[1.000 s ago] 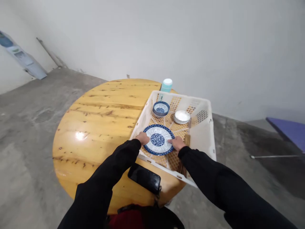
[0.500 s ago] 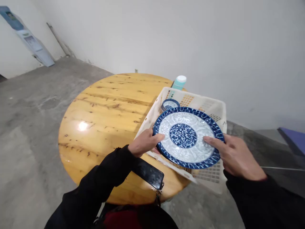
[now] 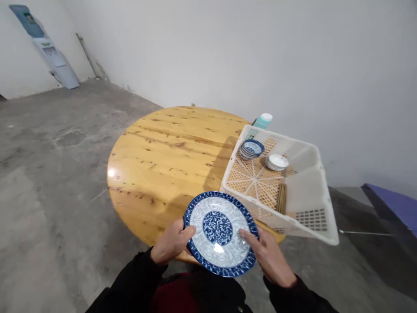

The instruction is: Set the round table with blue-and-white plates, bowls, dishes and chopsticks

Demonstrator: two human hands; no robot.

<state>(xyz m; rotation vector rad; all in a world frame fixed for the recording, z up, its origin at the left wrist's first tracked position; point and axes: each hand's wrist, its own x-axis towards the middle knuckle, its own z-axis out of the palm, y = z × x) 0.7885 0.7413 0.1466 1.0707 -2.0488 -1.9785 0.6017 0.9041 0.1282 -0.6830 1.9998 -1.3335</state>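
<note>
A round blue-and-white patterned plate [image 3: 217,228] is held in front of my body, over the near edge of the table. My left hand [image 3: 172,241] grips its left rim, thumb on top and fingers underneath. On the right rim, my right hand [image 3: 269,252] holds it the same way. Whether more plates lie under the top one, I cannot tell. Beyond it stands a white plastic basket [image 3: 321,191]. Inside are a stack of blue-rimmed bowls [image 3: 252,149], a small stack of white dishes [image 3: 277,162] and a bundle of chopsticks [image 3: 281,198].
The basket sits on the right side of a round wooden table [image 3: 163,152], overhanging its edge. Behind the basket is a teal bottle with a white cap [image 3: 263,120]. A water dispenser [image 3: 54,58] stands at the far left wall. Something purple [image 3: 391,204] is at the right.
Both hands have brought the plate from above the basket down and left, toward my body. The basket's contents now show. The phone seen before at the near table edge is out of sight.
</note>
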